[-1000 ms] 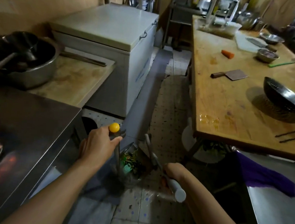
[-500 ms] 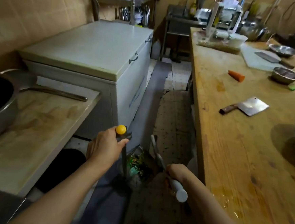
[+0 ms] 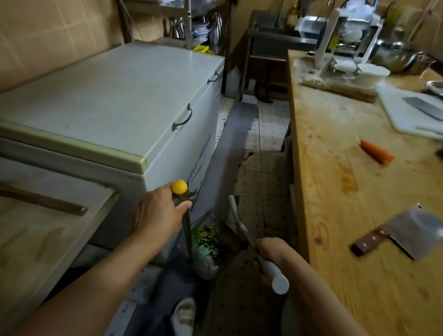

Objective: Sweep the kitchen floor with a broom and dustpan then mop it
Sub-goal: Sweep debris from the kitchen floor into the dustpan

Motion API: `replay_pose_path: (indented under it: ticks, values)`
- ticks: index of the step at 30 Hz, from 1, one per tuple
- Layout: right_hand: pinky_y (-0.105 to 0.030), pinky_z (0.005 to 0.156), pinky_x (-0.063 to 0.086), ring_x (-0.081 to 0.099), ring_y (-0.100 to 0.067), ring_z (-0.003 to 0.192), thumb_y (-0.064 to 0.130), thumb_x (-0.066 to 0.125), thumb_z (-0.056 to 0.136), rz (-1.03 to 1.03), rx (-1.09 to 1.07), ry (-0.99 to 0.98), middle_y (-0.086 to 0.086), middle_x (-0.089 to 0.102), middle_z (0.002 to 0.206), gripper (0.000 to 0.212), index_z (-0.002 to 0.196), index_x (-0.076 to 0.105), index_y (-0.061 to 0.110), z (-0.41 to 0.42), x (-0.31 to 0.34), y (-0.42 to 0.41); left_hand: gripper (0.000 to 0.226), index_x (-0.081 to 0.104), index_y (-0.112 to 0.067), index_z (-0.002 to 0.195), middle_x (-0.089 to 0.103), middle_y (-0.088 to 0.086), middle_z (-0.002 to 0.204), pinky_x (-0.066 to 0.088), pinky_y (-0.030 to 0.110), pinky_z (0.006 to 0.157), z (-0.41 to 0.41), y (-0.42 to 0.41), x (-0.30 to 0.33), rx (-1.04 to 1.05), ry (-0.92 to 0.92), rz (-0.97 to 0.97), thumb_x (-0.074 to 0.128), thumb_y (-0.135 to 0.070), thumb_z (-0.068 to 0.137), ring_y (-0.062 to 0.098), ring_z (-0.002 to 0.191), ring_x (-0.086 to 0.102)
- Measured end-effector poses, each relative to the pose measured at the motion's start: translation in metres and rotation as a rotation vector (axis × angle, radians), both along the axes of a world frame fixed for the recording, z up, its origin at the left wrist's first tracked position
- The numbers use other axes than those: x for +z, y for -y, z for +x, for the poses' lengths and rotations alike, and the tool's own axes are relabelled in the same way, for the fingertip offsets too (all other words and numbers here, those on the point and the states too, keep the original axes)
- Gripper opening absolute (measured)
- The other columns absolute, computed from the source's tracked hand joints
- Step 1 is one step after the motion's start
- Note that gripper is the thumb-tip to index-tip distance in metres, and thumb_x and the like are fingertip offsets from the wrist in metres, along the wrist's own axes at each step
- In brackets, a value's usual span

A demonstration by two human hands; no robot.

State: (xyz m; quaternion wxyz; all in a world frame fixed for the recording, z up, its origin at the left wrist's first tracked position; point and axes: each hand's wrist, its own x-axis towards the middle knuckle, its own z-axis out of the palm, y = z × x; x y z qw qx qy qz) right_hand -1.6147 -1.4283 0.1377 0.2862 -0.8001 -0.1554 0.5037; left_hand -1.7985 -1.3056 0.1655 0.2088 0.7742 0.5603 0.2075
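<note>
**A:** Your left hand (image 3: 158, 217) is wrapped around the dark handle with the yellow cap (image 3: 179, 186), and that handle runs down to the dustpan (image 3: 215, 249). The pan is loaded: green scraps and bits of rubbish sit piled in it, just off the floor between the chest freezer (image 3: 113, 111) and the wooden worktable (image 3: 356, 231).

**B:** And my right?

**A:** Your right hand (image 3: 270, 252) is clenched on the white broom handle (image 3: 273, 271), with the shaft angling forward past the pan's edge. The bristle end I can't make out; it's lost in the dark by the table leg.

**B:** So what's likely to go wrong?

**A:** A spill, I'd say. If the pan swings or tips forward on that long handle, the scraps slide straight back onto the tiles. The aisle is narrow, so a knock against the freezer corner or the table edge would do it.

**B:** Anything underfoot?

**A:** The grey mat (image 3: 232, 147) along the freezer has a ragged, lifted-looking edge. Your shoe (image 3: 183, 317) could catch it while both hands are full. The cleaver (image 3: 406, 232) lies near the table edge too, so keep your elbow in.
</note>
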Motion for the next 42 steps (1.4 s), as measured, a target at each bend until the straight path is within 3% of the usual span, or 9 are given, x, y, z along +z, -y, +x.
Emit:
replay_pose_path:
  ticks: [4,10,16,24,30,34,39,42]
  values:
    - [-0.011,0.036,0.038,0.041,-0.006,0.053,0.010,0.042,0.097,-0.022,0.024,0.045,0.002,0.042,0.066,0.034,0.063,0.039,0.016,0.042,-0.004,-0.073,0.026,0.064,-0.024,0.098,0.068,0.008,0.095,0.045,0.032,0.068,0.049,-0.083,-0.010,-0.021,-0.008,0.018,0.069,-0.042,0.079,0.035,0.092,0.062]
    - [-0.019,0.054,0.039,0.041,-0.009,0.057,0.013,0.043,0.096,-0.072,-0.034,0.074,0.000,0.043,0.067,0.033,0.064,0.039,0.016,0.105,-0.004,-0.196,0.026,0.062,-0.030,0.102,0.070,0.005,0.093,0.037,0.028,0.063,0.123,-0.207,-0.008,-0.113,-0.024,0.045,0.066,-0.044,0.080,0.032,0.091,0.063]
    - [-0.020,0.053,0.042,0.045,-0.011,0.056,0.010,0.046,0.094,-0.049,-0.150,-0.003,-0.002,0.046,0.066,0.031,0.064,0.042,0.014,0.178,0.001,-0.298,0.027,0.061,-0.029,0.104,0.069,0.005,0.094,0.042,0.031,0.064,0.204,-0.316,0.001,-0.202,-0.053,0.076,0.063,-0.045,0.083,0.032,0.091,0.063]
    - [-0.028,0.065,0.044,0.046,-0.014,0.060,0.007,0.047,0.092,-0.016,-0.215,-0.066,-0.005,0.046,0.067,0.028,0.064,0.043,0.011,0.307,-0.015,-0.431,0.027,0.061,-0.029,0.105,0.069,0.004,0.091,0.037,0.027,0.060,0.330,-0.442,-0.007,-0.174,-0.087,0.105,0.063,-0.045,0.083,0.032,0.087,0.063]
    - [-0.028,0.062,0.042,0.045,-0.015,0.059,0.009,0.046,0.093,-0.031,-0.166,-0.064,-0.006,0.047,0.067,0.027,0.067,0.044,0.010,0.420,-0.011,-0.538,0.028,0.061,-0.030,0.106,0.069,0.001,0.089,0.036,0.025,0.059,0.435,-0.539,0.001,-0.150,-0.053,0.114,0.064,-0.043,0.082,0.029,0.084,0.064]
    - [-0.026,0.047,0.040,0.049,-0.019,0.054,0.014,0.045,0.096,-0.128,-0.147,-0.099,-0.011,0.051,0.068,0.015,0.090,0.048,0.001,0.475,0.001,-0.598,0.032,0.061,-0.029,0.109,0.069,0.002,0.089,0.037,0.025,0.060,0.487,-0.595,0.006,-0.117,-0.065,0.125,0.065,-0.045,0.081,0.028,0.085,0.064]
    - [-0.023,0.041,0.039,0.047,-0.016,0.050,0.008,0.045,0.095,-0.075,-0.126,-0.051,-0.008,0.048,0.063,0.025,0.070,0.044,0.007,0.535,0.000,-0.676,0.030,0.061,-0.026,0.104,0.069,0.003,0.092,0.037,0.027,0.063,0.552,-0.676,0.004,-0.097,-0.087,0.107,0.064,-0.047,0.081,0.028,0.087,0.063]
    - [-0.026,0.047,0.040,0.050,-0.020,0.052,0.010,0.043,0.096,-0.097,-0.102,0.007,-0.010,0.051,0.063,0.024,0.072,0.047,0.004,0.570,-0.005,-0.727,0.031,0.061,-0.025,0.105,0.068,0.003,0.093,0.039,0.028,0.064,0.590,-0.729,-0.003,-0.120,-0.086,0.108,0.064,-0.045,0.082,0.028,0.089,0.063]
